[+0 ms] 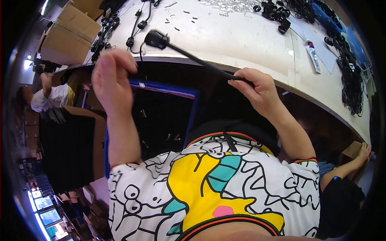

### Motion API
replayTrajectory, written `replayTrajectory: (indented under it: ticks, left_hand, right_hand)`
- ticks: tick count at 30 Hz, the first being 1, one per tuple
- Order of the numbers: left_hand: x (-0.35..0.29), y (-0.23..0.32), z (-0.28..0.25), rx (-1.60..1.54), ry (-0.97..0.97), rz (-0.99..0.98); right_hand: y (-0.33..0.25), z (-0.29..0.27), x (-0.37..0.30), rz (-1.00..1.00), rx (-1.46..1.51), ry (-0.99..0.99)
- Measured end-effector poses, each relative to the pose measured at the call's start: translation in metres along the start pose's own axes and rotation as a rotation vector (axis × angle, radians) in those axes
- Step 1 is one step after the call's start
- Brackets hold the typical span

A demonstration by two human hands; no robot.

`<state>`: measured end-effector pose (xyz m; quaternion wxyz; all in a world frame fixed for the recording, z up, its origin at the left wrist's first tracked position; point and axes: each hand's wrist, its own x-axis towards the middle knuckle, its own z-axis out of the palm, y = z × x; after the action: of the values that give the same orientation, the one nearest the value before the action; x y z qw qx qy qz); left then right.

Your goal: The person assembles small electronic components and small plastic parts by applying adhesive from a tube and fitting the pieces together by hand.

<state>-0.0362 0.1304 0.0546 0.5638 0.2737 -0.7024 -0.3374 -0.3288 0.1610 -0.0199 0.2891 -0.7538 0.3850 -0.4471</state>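
Head cam shows carton (70, 35), blk cables (107, 29) past L hand (114, 80).

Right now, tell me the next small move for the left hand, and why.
I'd probably bring the left hand to the black connector and steady it: that hand, though blurred, looks empty, while the right hand grips the black cable well away from the connector, which neither hand touches.

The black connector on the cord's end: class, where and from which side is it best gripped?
Grip the black connector by its blocky body, probably from the left with the left hand: it is thicker than the cord, which leaves rightward to the right hand's pinch.
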Motion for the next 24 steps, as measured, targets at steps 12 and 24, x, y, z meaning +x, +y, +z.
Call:
replayTrajectory:
  ticks: [12,24]
  left_hand:
    - [-0.008,-0.071,0.09,-1.215,0.218,-0.339]
    - [-0.019,-0.058,0.118,-0.94,0.202,-0.247]
  right_hand:
    - [0.038,0.019,-0.025,0.841,1.099,-0.372]
    - [0.063,0.018,-0.052,0.679,0.714,-0.277]
